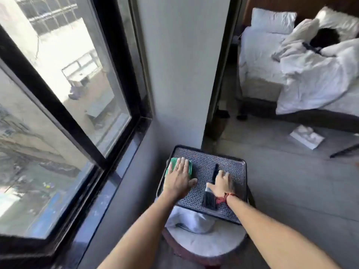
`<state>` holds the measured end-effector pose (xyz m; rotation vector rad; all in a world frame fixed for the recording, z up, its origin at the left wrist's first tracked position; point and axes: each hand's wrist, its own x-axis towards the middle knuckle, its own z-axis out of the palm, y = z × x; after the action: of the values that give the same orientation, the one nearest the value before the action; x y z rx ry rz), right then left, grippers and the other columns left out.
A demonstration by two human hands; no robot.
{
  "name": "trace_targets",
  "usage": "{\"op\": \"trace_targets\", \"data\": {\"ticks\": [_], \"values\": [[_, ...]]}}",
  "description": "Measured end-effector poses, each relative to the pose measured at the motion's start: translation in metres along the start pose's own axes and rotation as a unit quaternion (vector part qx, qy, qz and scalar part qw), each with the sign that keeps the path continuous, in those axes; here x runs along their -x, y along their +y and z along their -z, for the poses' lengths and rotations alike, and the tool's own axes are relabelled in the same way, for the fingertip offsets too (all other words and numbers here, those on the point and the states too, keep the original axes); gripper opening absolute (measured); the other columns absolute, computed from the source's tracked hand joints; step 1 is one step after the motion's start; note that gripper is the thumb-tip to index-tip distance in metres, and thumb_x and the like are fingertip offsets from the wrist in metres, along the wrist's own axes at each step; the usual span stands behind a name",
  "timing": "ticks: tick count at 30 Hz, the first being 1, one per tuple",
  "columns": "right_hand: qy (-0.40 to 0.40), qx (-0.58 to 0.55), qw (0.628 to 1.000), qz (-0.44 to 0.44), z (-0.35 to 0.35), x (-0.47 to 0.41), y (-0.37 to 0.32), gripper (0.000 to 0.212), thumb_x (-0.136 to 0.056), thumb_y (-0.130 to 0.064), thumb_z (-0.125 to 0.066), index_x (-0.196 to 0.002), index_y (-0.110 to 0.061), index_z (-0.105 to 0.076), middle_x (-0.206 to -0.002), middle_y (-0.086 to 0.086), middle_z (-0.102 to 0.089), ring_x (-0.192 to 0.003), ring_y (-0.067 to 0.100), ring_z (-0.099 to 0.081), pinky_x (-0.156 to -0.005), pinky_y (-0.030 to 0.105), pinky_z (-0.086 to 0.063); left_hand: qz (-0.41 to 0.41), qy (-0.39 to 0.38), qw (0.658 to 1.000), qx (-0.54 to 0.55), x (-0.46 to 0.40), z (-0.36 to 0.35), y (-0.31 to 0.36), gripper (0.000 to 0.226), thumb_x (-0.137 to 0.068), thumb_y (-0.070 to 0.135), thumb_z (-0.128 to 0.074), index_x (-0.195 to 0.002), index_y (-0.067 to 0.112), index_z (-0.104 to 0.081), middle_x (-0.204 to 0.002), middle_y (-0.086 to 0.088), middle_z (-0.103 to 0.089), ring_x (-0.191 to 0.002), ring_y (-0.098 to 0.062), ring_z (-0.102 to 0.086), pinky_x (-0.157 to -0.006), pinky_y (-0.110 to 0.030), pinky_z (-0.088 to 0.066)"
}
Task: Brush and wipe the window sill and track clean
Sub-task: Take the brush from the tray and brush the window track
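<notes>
A patterned dark tray rests on a round stool by the wall. On its left side lies a folded green cloth, and my left hand lies flat on top of it with fingers spread. On the tray's right side lies a paintbrush with a black handle and dark bristles. My right hand rests over its handle, fingers curled around it. The dark window sill and black window frame run along the left.
The round stool carries a white cloth under the tray's near edge. A grey wall column stands behind the tray. To the right is a bed with white bedding, and a white box on the floor.
</notes>
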<state>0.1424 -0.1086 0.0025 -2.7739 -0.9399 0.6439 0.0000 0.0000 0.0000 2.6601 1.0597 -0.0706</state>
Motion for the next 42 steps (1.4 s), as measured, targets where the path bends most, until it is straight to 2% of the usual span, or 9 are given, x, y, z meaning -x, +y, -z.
{"op": "trace_targets", "data": {"ticks": [8, 13, 17, 20, 23, 27, 32, 37, 42], "values": [[-0.012, -0.138, 0.986, -0.091, -0.009, -0.013, -0.018, 0.064, -0.081, -0.024, -0.079, -0.13, 0.005, -0.051, -0.131, 0.025, -0.063, -0.123, 0.039, -0.062, -0.1, 0.039, -0.051, 0.011, -0.037, 0.999, 0.02, 0.007, -0.023, 0.001, 0.084, -0.1, 0.058, -0.039, -0.159, 0.008, -0.004, -0.169, -0.009, -0.003, -0.156, -0.022, 0.005, -0.125, -0.045, 0.005], [-0.104, -0.139, 0.985, -0.002, 0.003, -0.028, -0.019, 0.02, -0.085, -0.019, -0.074, -0.075, -0.006, -0.063, -0.087, 0.017, -0.064, -0.092, 0.032, -0.068, -0.072, 0.034, -0.044, 0.029, 0.019, 0.997, 0.068, 0.01, -0.01, -0.016, 0.08, -0.101, 0.056, -0.04, -0.159, 0.009, -0.01, -0.169, -0.008, -0.009, -0.156, -0.021, 0.0, -0.127, -0.044, -0.001], [-0.19, -0.258, 0.942, 0.099, 0.029, -0.039, -0.052, 0.023, -0.089, -0.008, -0.074, -0.101, 0.011, -0.069, -0.095, 0.022, -0.068, -0.089, 0.026, -0.06, -0.091, 0.05, -0.051, 0.08, 0.093, 0.989, 0.088, 0.031, 0.004, -0.049, 0.078, -0.102, 0.056, -0.036, -0.159, 0.009, -0.011, -0.168, -0.009, -0.012, -0.156, -0.022, -0.004, -0.127, -0.046, -0.007], [-0.158, -0.304, 0.929, 0.139, 0.034, -0.038, -0.104, 0.023, -0.089, -0.005, -0.073, -0.103, 0.012, -0.068, -0.091, 0.025, -0.064, -0.089, 0.03, -0.059, -0.079, 0.047, -0.046, 0.171, 0.127, 0.969, 0.121, 0.066, 0.008, -0.084, 0.075, -0.103, 0.052, -0.036, -0.158, 0.008, -0.011, -0.168, -0.011, -0.012, -0.156, -0.023, -0.005, -0.127, -0.046, -0.006], [-0.161, -0.339, 0.912, 0.163, 0.017, -0.027, -0.171, 0.031, -0.093, -0.006, -0.069, -0.109, 0.019, -0.065, -0.099, 0.035, -0.066, -0.093, 0.035, -0.061, -0.086, 0.056, -0.051, 0.28, 0.156, 0.94, 0.116, 0.12, 0.003, -0.124, 0.074, -0.104, 0.049, -0.035, -0.159, 0.008, -0.007, -0.169, -0.011, -0.009, -0.156, -0.023, -0.003, -0.127, -0.045, -0.004], [-0.207, -0.282, 0.91, 0.222, -0.015, 0.016, -0.249, 0.043, -0.094, -0.026, -0.068, -0.105, 0.015, -0.068, -0.101, 0.032, -0.072, -0.091, 0.044, -0.07, -0.089, 0.054, -0.059, 0.405, 0.138, 0.9, 0.08, 0.195, -0.012, -0.169, 0.075, -0.105, 0.051, -0.027, -0.158, 0.005, 0.0, -0.169, -0.013, -0.002, -0.156, -0.026, 0.0, -0.127, -0.046, -0.005], [-0.258, -0.318, 0.87, 0.272, -0.059, 0.083, -0.324, 0.031, -0.093, -0.007, -0.07, -0.104, 0.021, -0.067, -0.088, 0.025, -0.068, -0.059, 0.022, -0.065, -0.05, 0.023, -0.06, 0.488, 0.134, 0.856, 0.108, 0.258, -0.029, -0.189, 0.076, -0.104, 0.049, -0.036, -0.158, 0.005, -0.004, -0.169, -0.011, -0.005, -0.156, -0.025, -0.004, -0.127, -0.045, -0.007], [-0.347, -0.294, 0.833, 0.315, -0.091, 0.132, -0.359, 0.026, -0.09, -0.009, -0.074, -0.097, 0.015, -0.071, -0.084, 0.02, -0.068, -0.07, 0.028, -0.071, -0.073, 0.041, -0.066, 0.493, 0.14, 0.85, 0.122, 0.27, -0.04, -0.185, 0.076, -0.103, 0.046, -0.038, -0.159, 0.006, -0.005, -0.169, -0.01, -0.003, -0.156, -0.022, -0.001, -0.127, -0.042, -0.005], [-0.177, -0.11, 0.869, 0.449, -0.103, 0.139, -0.364, 0.032, -0.088, -0.027, -0.075, -0.067, -0.004, -0.066, -0.076, 0.02, -0.073, -0.083, 0.035, -0.074, -0.08, 0.043, -0.057, 0.526, 0.116, 0.835, 0.116, 0.263, -0.05, -0.18, 0.074, -0.103, 0.046, -0.038, -0.156, 0.0, -0.014, -0.165, -0.017, -0.022, -0.154, -0.028, -0.015, -0.127, -0.042, -0.01]]}}
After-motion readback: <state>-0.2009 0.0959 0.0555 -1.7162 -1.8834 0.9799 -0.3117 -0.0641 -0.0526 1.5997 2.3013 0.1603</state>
